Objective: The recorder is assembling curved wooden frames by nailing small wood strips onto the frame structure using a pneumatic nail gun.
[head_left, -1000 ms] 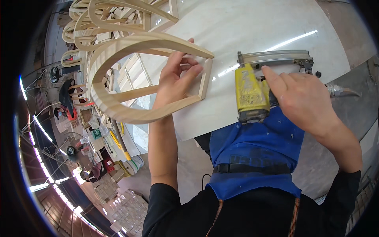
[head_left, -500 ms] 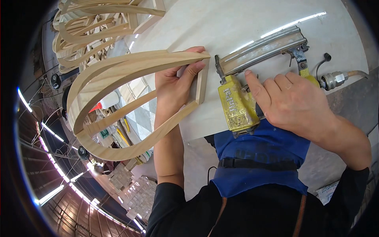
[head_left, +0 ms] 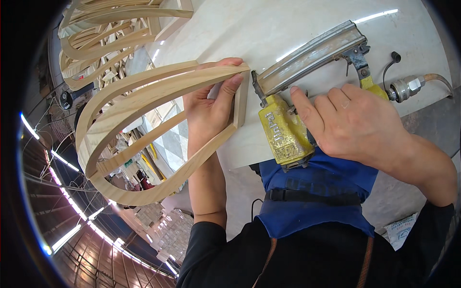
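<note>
My left hand [head_left: 211, 103] is closed round the far corner of a pale wooden frame [head_left: 139, 106], thumb on the near side. The frame has curved, bent strips joined by a short straight end piece [head_left: 241, 103]. In my right hand [head_left: 353, 117] is a pneumatic nail gun [head_left: 286, 134] with a worn yellow body and a long metal magazine [head_left: 312, 57]. Its nose lies right beside the frame's corner, close to my left thumb; whether they touch I cannot tell. My right index finger stretches along the gun, and the grip is mostly hidden under my palm.
An air hose with a metal coupling [head_left: 405, 90] runs off right from the gun. Beneath lies a pale tabletop [head_left: 211, 33] with a curved-looking edge. Similar wooden frames [head_left: 113, 41] are stacked at the far left. Tools and stacked blocks [head_left: 170, 235] show below left.
The frame, tilted slightly, has shifted a little left, and its upper strips show more apart. The nail gun has moved slightly left with it, its nose nearer the corner.
</note>
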Motion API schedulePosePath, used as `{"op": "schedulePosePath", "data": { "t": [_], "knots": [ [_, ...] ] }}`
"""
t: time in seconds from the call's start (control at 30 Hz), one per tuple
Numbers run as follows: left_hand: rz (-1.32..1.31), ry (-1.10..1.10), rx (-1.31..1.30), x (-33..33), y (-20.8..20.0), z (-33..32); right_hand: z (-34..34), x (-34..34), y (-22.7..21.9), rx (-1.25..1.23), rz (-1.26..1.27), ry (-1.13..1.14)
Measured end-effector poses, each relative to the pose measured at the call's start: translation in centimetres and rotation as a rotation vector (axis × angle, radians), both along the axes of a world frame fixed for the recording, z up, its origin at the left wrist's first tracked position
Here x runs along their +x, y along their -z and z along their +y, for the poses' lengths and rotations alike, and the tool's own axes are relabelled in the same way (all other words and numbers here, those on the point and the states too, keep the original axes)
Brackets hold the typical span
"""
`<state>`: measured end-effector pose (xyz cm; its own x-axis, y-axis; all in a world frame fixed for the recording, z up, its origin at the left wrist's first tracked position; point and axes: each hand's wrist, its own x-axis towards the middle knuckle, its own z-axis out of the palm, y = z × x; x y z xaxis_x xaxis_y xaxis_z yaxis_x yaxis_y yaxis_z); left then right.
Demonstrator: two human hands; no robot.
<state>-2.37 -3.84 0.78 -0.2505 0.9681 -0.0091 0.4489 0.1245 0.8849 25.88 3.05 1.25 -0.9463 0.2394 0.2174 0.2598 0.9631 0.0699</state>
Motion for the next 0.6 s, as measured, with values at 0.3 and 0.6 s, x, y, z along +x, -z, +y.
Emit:
{"op": "schedulePosePath", "data": {
  "t": [0.3,0.6],
  "knots": [
    [0.056,0.024,0.018,-0.12,-0.07,0.0,0.5,-0.1,-0.14,0.027,-0.026,-0.042],
    [0.066,0.005,-0.011,-0.2,-0.57,-0.32,0.66,-0.65,-0.02,0.028,-0.024,-0.079]
  ]
}}
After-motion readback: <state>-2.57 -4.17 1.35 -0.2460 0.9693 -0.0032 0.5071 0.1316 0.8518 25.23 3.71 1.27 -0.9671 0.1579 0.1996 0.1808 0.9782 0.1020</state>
